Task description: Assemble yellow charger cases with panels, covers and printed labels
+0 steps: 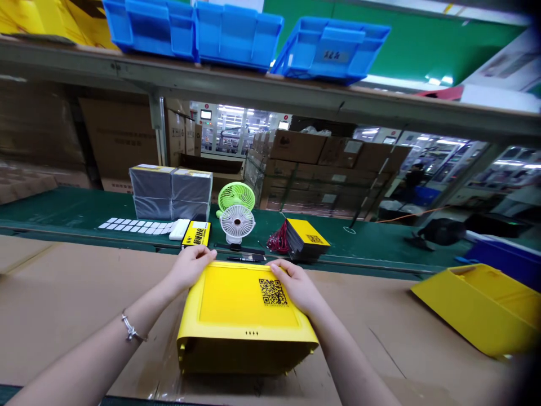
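Facing its open side nearward, a yellow case, long axis crosswise, grasped by left hand and right hand.

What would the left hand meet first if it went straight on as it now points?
Probably the small white fan beyond the yellow housing that the left hand holds, though depth is unclear and the dark strip by its base might come first.

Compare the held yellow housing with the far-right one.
The held housing is panel up, its opening facing the wearer; the far-right housing has its opening upward. The left hand and right hand grip the held housing; the far-right housing is untouched. Both are yellow and hollow.
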Action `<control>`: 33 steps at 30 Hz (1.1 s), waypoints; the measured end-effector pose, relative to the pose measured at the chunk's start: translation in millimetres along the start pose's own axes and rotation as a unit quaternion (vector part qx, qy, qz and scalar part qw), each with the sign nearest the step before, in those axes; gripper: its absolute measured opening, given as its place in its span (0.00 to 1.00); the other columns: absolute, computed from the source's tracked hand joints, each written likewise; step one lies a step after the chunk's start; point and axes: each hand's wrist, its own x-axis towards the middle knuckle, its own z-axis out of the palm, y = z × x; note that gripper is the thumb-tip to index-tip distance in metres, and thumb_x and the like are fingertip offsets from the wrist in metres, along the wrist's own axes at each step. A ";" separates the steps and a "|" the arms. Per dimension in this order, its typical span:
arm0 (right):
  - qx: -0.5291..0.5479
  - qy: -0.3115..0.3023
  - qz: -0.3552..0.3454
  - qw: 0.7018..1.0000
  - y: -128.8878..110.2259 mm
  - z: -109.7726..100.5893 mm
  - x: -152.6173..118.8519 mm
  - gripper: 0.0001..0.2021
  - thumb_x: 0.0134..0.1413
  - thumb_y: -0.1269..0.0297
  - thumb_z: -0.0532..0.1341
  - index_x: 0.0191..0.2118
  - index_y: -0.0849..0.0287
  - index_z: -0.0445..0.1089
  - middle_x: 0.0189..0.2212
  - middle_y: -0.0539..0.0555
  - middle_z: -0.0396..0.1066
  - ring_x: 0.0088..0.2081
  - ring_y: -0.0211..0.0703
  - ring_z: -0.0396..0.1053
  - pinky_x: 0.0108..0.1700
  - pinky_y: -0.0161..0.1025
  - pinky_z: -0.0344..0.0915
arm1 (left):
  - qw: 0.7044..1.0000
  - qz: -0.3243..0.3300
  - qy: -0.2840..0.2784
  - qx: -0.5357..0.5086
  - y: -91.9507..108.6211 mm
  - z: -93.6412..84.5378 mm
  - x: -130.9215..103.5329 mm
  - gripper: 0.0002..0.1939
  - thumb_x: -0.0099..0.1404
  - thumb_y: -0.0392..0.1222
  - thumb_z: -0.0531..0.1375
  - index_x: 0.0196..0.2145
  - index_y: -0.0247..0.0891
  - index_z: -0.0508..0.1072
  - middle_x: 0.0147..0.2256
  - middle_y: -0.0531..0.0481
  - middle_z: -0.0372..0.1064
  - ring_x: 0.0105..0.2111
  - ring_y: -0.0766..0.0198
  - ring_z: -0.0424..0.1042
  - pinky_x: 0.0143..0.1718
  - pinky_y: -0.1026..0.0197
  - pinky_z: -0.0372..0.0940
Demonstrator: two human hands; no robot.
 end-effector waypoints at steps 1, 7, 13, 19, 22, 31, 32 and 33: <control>0.002 -0.004 0.000 1.000 -0.6 -0.1 -0.3 0.20 0.51 0.46 0.57 0.38 0.58 0.70 0.36 0.54 0.71 0.39 0.49 0.69 0.39 0.42 0.66 | 1.000 0.003 0.000 0.012 -6.2 -2.0 11.1 0.19 0.60 0.55 0.53 0.29 0.36 0.71 0.30 0.49 0.72 0.35 0.58 0.71 0.35 0.61 0.63; 0.035 -0.031 0.003 0.999 -2.0 0.3 -0.6 0.21 0.51 0.45 0.56 0.39 0.59 0.68 0.38 0.54 0.71 0.40 0.48 0.70 0.39 0.41 0.67 | 0.989 -0.006 0.044 0.139 -61.3 -10.3 71.4 0.22 0.58 0.52 0.56 0.47 0.37 0.68 0.50 0.41 0.67 0.50 0.52 0.66 0.51 0.54 0.57; 0.056 -0.040 0.007 0.998 -1.7 -0.3 0.1 0.20 0.49 0.46 0.59 0.38 0.59 0.67 0.35 0.54 0.71 0.39 0.49 0.70 0.38 0.41 0.67 | 0.969 -0.006 0.078 0.234 -105.7 -3.0 71.4 0.31 0.55 0.43 0.60 0.55 0.35 0.60 0.61 0.38 0.49 0.63 0.46 0.37 0.60 0.42 0.37; 0.087 -0.074 0.027 0.993 -3.4 -1.3 -2.5 0.19 0.45 0.51 0.64 0.40 0.57 0.65 0.36 0.53 0.72 0.37 0.47 0.72 0.38 0.41 0.68 | 0.972 0.025 0.115 0.202 -113.0 -10.4 51.5 0.14 0.59 0.35 0.53 0.43 0.36 0.70 0.53 0.39 0.63 0.56 0.51 0.57 0.58 0.49 0.49; 0.114 -0.102 0.033 0.988 -3.3 -1.8 -2.4 0.18 0.45 0.53 0.65 0.38 0.57 0.64 0.33 0.52 0.72 0.34 0.46 0.72 0.35 0.40 0.68 | 0.976 0.031 0.155 0.149 -101.3 -21.8 48.7 0.10 0.59 0.35 0.53 0.37 0.37 0.72 0.47 0.41 0.68 0.51 0.50 0.63 0.55 0.51 0.53; 0.050 -0.032 -0.008 0.998 -2.3 -0.3 -0.5 0.16 0.44 0.50 0.63 0.33 0.58 0.69 0.30 0.53 0.72 0.34 0.48 0.71 0.34 0.41 0.67 | 0.948 0.049 0.258 -0.182 -13.0 -33.7 29.4 0.13 0.59 0.41 0.56 0.42 0.36 0.63 0.47 0.40 0.69 0.43 0.57 0.71 0.42 0.56 0.68; 0.039 -0.016 -0.015 0.999 -2.5 0.4 -0.2 0.16 0.44 0.49 0.62 0.32 0.59 0.70 0.31 0.54 0.72 0.34 0.49 0.71 0.35 0.41 0.67 | 0.944 0.051 0.244 -0.218 -0.6 -33.9 21.7 0.13 0.59 0.41 0.56 0.42 0.36 0.63 0.47 0.40 0.68 0.44 0.57 0.71 0.42 0.56 0.68; 0.028 0.000 -0.021 0.999 -2.5 1.0 -0.2 0.16 0.45 0.49 0.62 0.32 0.59 0.70 0.31 0.54 0.73 0.35 0.49 0.71 0.35 0.41 0.67 | 0.940 0.053 0.227 -0.247 11.6 -34.3 12.8 0.14 0.59 0.41 0.57 0.43 0.36 0.64 0.48 0.41 0.69 0.44 0.58 0.71 0.42 0.57 0.68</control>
